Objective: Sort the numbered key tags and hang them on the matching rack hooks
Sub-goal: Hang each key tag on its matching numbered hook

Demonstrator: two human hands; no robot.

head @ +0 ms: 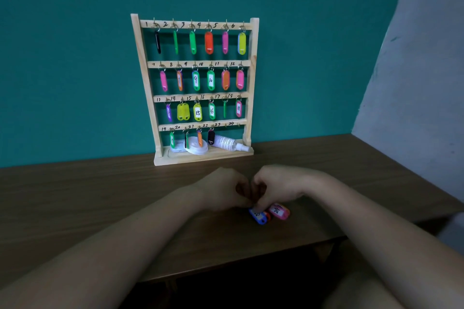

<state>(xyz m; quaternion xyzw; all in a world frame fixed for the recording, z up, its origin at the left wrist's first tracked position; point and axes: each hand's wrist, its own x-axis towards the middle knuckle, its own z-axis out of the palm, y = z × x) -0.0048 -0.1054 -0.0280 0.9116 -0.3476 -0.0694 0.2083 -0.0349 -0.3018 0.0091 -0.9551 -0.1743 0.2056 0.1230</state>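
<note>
A wooden key rack [253, 40] stands against the teal wall, with four numbered rows of hooks. Coloured tags hang on hooks 1 to 22; hooks 23 [226, 125] and 24 [238, 124] are bare. On the table lie a blue tag [259, 217] and a pink tag marked 24 [279, 211], side by side. My right hand [273, 187] has its fingers curled down onto the blue tag's upper end. My left hand [222, 189] is curled close beside it, fingertips meeting the right hand's; what it grips is hidden.
A white round container [198, 147], a small white box [177, 149] and a lying spray bottle [229, 144] sit on the rack's base. The brown table [75, 195] ends at a front edge near my arms. A grey wall stands at the right.
</note>
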